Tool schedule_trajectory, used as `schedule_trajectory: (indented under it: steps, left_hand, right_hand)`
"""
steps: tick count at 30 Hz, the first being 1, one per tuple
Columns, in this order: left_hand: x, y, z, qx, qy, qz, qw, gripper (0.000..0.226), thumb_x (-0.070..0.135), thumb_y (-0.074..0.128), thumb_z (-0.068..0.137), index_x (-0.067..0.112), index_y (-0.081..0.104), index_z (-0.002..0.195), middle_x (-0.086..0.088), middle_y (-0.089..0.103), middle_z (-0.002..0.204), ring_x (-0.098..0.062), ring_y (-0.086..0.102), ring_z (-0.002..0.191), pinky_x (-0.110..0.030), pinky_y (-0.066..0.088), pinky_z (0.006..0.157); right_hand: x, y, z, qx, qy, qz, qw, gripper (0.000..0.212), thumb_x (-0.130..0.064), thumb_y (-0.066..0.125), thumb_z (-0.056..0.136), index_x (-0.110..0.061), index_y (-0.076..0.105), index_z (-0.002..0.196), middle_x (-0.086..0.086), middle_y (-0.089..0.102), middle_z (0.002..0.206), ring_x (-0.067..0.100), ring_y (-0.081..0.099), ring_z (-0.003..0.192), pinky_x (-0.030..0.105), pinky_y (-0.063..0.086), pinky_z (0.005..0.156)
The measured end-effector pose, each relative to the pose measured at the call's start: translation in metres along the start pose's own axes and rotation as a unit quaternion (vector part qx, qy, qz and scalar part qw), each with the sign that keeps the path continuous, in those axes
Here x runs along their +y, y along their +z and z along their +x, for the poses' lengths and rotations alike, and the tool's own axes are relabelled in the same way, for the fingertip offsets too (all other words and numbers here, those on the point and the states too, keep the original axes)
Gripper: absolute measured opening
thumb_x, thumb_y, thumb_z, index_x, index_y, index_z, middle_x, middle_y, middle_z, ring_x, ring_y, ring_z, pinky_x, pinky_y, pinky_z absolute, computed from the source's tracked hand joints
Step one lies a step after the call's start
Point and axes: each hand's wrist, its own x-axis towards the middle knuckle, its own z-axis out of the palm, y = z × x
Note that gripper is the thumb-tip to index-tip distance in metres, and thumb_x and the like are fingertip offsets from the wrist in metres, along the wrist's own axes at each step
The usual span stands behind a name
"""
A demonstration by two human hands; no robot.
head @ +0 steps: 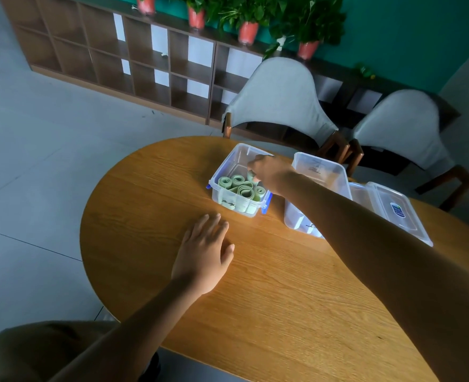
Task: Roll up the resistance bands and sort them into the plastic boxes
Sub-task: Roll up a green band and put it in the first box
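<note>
A clear plastic box (pixel 229 164) with blue clips stands on the round wooden table (pixel 269 299) and holds several rolled green resistance bands (pixel 244 192). My right hand (pixel 270 172) reaches over its right rim and pinches one green roll (pixel 252 176) inside the box. My left hand (pixel 204 253) rests flat on the table in front of the box, fingers straight, holding nothing. A second clear box (pixel 321 172) stands to the right, partly hidden by my right forearm.
Clear lids (pixel 401 216) with a blue label lie right of the second box. Two grey-covered chairs (pixel 280 97) stand behind the table. A wooden shelf unit (pixel 123 56) with potted plants lines the far wall.
</note>
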Motion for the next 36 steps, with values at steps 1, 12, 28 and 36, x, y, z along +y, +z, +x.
schedule_trajectory:
  steps: [1, 12, 28, 36]
  left_hand:
    - [0.000, 0.000, 0.000, -0.002, 0.000, 0.000, 1.000, 0.058, 0.053, 0.034, 0.100, 0.025, 0.039, 0.151, 0.001, 0.030, 0.163, -0.020, 0.021, 0.152, -0.042, 0.027, 0.119]
    - [0.000, -0.002, -0.001, -0.008, -0.001, -0.002, 1.000, 0.060, 0.053, 0.030, 0.099, 0.025, 0.037, 0.151, 0.001, 0.028, 0.164, -0.020, 0.020, 0.152, -0.043, 0.028, 0.118]
    - [0.001, -0.003, 0.000, -0.002, 0.002, -0.003, 1.000, 0.058, 0.051, 0.034, 0.100, 0.023, 0.039, 0.151, -0.001, 0.029, 0.163, -0.022, 0.022, 0.152, -0.043, 0.026, 0.119]
    - [0.000, -0.001, 0.000, -0.002, 0.003, -0.007, 1.000, 0.059, 0.052, 0.032, 0.100, 0.023, 0.037, 0.152, -0.001, 0.028, 0.163, -0.022, 0.020, 0.152, -0.043, 0.027, 0.119]
  right_hand:
    - [-0.001, 0.002, 0.000, -0.004, 0.001, 0.008, 1.000, 0.040, -0.005, 0.064, 0.090, -0.013, 0.057, 0.128, 0.010, 0.065, 0.112, 0.028, 0.066, 0.096, 0.030, 0.053, 0.074]
    - [0.002, 0.013, 0.002, -0.010, 0.010, 0.109, 0.994, 0.044, 0.002, 0.061, 0.094, -0.016, 0.061, 0.134, 0.009, 0.064, 0.128, 0.023, 0.062, 0.104, 0.021, 0.041, 0.076]
    - [0.007, 0.011, 0.001, -0.004, 0.048, 0.158, 0.986, 0.047, 0.008, 0.061, 0.089, -0.019, 0.064, 0.128, 0.008, 0.066, 0.125, 0.023, 0.065, 0.103, 0.026, 0.058, 0.082]
    - [0.007, 0.006, -0.001, 0.006, 0.056, 0.147, 0.988, 0.048, 0.009, 0.059, 0.088, -0.020, 0.063, 0.126, 0.007, 0.066, 0.121, 0.023, 0.064, 0.099, 0.034, 0.060, 0.084]
